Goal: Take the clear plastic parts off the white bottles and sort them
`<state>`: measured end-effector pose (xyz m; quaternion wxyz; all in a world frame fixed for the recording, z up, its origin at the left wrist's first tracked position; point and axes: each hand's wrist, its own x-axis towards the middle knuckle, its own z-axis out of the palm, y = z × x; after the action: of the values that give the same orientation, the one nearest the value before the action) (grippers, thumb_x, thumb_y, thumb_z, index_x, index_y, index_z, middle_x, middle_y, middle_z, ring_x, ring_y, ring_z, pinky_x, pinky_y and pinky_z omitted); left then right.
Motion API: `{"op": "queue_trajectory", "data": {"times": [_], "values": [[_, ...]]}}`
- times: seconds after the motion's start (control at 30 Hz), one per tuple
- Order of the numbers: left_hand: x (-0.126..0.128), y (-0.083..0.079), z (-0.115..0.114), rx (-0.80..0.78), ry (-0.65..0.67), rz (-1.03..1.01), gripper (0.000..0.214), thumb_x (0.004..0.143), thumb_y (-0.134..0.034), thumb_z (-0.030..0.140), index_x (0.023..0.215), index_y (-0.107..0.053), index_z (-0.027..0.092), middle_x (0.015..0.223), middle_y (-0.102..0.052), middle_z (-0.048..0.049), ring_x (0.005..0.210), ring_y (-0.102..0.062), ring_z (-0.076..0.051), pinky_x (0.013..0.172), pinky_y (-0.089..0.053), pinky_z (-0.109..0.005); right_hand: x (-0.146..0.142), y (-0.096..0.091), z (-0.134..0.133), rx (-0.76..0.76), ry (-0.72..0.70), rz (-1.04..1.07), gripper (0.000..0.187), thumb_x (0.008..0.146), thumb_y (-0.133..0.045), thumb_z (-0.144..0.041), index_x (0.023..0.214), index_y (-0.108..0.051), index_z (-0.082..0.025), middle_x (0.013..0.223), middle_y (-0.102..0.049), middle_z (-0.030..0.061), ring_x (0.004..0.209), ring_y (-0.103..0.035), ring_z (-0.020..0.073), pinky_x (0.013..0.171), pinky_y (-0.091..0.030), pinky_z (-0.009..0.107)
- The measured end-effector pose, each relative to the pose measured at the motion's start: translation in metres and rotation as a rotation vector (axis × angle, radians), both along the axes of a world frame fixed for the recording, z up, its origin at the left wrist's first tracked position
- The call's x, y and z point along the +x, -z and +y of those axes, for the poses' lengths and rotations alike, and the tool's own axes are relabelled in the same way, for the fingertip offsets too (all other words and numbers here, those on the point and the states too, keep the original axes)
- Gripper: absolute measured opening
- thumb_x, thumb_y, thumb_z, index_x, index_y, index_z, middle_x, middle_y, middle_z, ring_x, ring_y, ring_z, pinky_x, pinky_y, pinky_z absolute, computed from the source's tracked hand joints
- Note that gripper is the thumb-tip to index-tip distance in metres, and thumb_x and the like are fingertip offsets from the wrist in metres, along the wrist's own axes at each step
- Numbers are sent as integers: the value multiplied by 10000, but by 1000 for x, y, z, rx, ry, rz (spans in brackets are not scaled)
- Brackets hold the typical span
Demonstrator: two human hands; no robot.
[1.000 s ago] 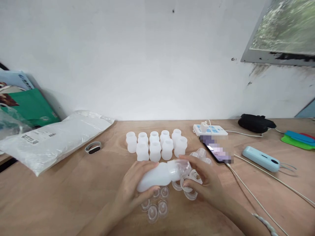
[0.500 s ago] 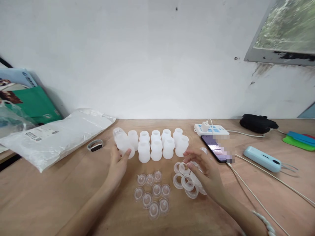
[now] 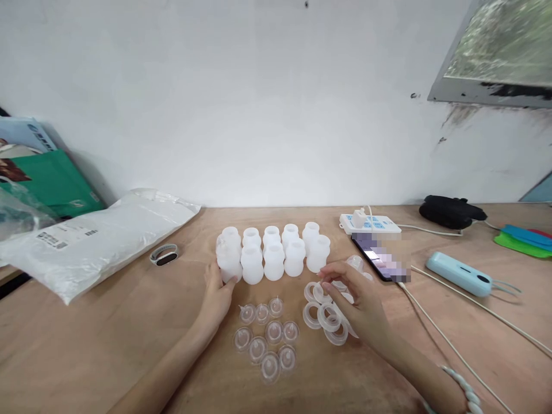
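My left hand [image 3: 219,293] is closed around the lower part of a capped white baby bottle [image 3: 229,265], which stands upright at the front left of the group. White bottles with open necks [image 3: 273,261] stand beside it in two rows. My right hand [image 3: 356,293] hovers with bent fingers over a pile of translucent rings [image 3: 312,315], thumb and fingertips apart. It hides part of the pile, and I see nothing held in it. Between my hands, several clear silicone nipples [image 3: 274,332] lie on the wooden table [image 3: 207,379].
Left of the bottles lie a grey wristband [image 3: 165,255] and a white plastic mailer [image 3: 103,230]. A power strip [image 3: 370,224], a phone [image 3: 374,256], a light-blue device [image 3: 459,274], cables and a black pouch [image 3: 452,212] lie to the right. A wall rises behind.
My left hand has brought the capped bottle rightward from a tilt to upright, in line with the front row. My right hand has stayed over the rings almost unmoved.
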<state>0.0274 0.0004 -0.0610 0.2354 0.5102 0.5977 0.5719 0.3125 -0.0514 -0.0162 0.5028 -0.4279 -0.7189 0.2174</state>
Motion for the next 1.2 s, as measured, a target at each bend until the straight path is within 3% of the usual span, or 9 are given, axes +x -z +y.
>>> {"op": "queue_trajectory", "data": {"times": [0.17,0.27,0.4,0.5,0.57,0.67,0.77,0.97,1.2], "values": [[6,-23,-14,137,-171,-85,560,733,-622,190,1266,-471,269,1323,-466,-72,1192,-482,-263,961,-450,-405,0,-4,1,165,31,-254,105,957,-502,-156,952,-581,-224,868,-669,41,810,-608,205,728,-460,356],[7,-44,-26,282,-144,-97,380,804,-610,292,1175,-531,270,1138,-556,-22,954,-544,-192,812,-475,-300,0,-8,1,213,-8,-490,79,910,-552,-156,857,-571,-212,842,-666,41,836,-578,234,795,-400,414],[0,-73,-38,158,369,223,113,870,-598,325,877,-652,226,736,-568,18,674,-506,-157,618,-404,-258,3,-14,-2,105,-73,-750,166,790,-721,-258,901,-611,-203,950,-667,61,920,-552,275,872,-353,473],[-8,-90,-39,-93,688,467,173,838,-626,299,995,-681,252,726,-555,30,620,-477,-149,578,-392,-240,6,-21,-4,18,-123,-850,391,715,-809,-333,1035,-624,-205,1031,-647,76,970,-544,300,911,-344,507],[-13,-96,-38,-190,794,550,280,774,-626,205,1042,-676,270,780,-570,27,625,-481,-150,573,-395,-229,9,-24,-5,-4,-132,-886,469,678,-842,-361,1060,-619,-205,1046,-635,80,967,-539,302,911,-350,513],[-20,-98,-35,-255,829,649,371,676,-593,93,988,-687,269,733,-549,32,647,-500,-165,585,-379,-225,11,-30,-6,-9,-140,-918,452,667,-846,-346,1028,-614,-204,1042,-629,80,957,-534,299,893,-366,503],[-23,-92,-31,-316,866,706,313,666,-654,127,937,-705,273,690,-537,38,655,-496,-175,601,-371,-234,14,-36,-6,-15,-142,-915,390,678,-815,-281,1003,-610,-216,1035,-627,66,968,-531,297,881,-379,484],[-22,-74,-24,-429,943,616,275,685,-658,164,947,-695,239,841,-577,12,758,-538,-183,641,-400,-235,28,-48,-8,-14,-100,-979,248,724,-717,-208,945,-604,-219,1008,-646,68,958,-551,291,857,-403,472],[-18,-71,-21,-512,995,528,222,701,-636,172,915,-682,207,836,-568,13,738,-537,-167,628,-404,-233,35,-46,-10,33,-61,-1046,311,672,-707,-110,936,-599,-232,955,-686,61,951,-576,318,840,-424,487]]}}
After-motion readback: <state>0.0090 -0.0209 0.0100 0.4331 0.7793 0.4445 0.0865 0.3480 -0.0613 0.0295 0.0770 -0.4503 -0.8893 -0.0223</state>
